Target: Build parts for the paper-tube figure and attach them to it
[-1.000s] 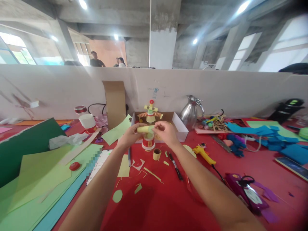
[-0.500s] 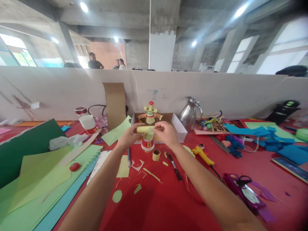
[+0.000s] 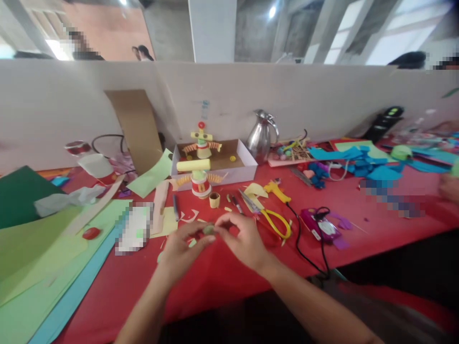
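My left hand pinches a small green paper piece above the red tabletop. Close against that piece are the closed fingertips of my right hand; whether they grip it too is hard to make out. Beyond my hands stands a paper figure with a red and white body and folded arms, a yellow paper roll lying across its top. Behind it, a similar figure with a red ball on top stands at the shallow box. A small yellow paper cup sits beside the front figure.
Yellow-handled scissors, a yellow glue gun and a purple device with a black cord lie to the right. A metal jug stands behind. Green paper sheets cover the left side. Another person's hand shows at the right edge.
Both hands have come down and nearer, away from the yellow roll, which now rests on the front figure. They now hold a small green piece. The view has tilted down and turned right.
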`<state>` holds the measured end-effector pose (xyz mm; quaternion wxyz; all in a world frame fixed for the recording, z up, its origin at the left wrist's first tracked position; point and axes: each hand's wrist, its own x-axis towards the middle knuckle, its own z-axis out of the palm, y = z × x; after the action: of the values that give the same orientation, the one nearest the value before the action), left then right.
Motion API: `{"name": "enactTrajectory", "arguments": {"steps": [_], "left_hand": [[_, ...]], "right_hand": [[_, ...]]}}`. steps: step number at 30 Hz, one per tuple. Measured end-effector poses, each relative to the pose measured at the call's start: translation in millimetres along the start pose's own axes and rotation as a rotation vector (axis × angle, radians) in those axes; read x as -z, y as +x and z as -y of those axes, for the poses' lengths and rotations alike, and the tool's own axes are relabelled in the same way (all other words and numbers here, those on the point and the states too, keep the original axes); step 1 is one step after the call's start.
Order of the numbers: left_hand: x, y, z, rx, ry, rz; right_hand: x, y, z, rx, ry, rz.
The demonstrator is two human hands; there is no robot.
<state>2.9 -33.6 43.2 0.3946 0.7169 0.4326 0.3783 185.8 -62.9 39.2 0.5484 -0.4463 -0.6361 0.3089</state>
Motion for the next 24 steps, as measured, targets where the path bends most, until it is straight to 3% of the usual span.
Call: {"name": "enactTrajectory", "arguments": {"steps": [4,7,10,12,13,18,24], "left_hand": [[-45.3,-41.8,15.8,0.284,-0.358,-0.050],[-60.0,-45.3,14.6,0.398,-0.588,-0.118],[-63.3,-40.1,9.3,0.543,-0.821,-0.247],[-63.3,-37.2,7.4,0.598,-0.949,-0.300],[-63.3,-36.4,7.2,0.611,-0.995,-0.301],[-65.2,-36.6,7.3,0.691,-1.116,-0.386],[-57.6,-37.1,9.6,0.653,-1.153,-0.472]], "right_hand": [[-5.4,-43.3,-10.4,-0.119,-0.010,0.007],[16.8,-49.5,-19.1,-0.159,-0.114,0.071],[56.1,-45.7,-36.1,-0.173,-0.464,0.039],[82.0,-42.4,-51.6,-0.269,-0.805,-0.027],[92.5,-40.8,-59.4,-0.333,-0.880,0.017],[116.5,-31.0,-82.1,-0.389,-0.834,0.173],[124.6,-21.8,-77.1,-0.411,-0.725,0.130]]}}
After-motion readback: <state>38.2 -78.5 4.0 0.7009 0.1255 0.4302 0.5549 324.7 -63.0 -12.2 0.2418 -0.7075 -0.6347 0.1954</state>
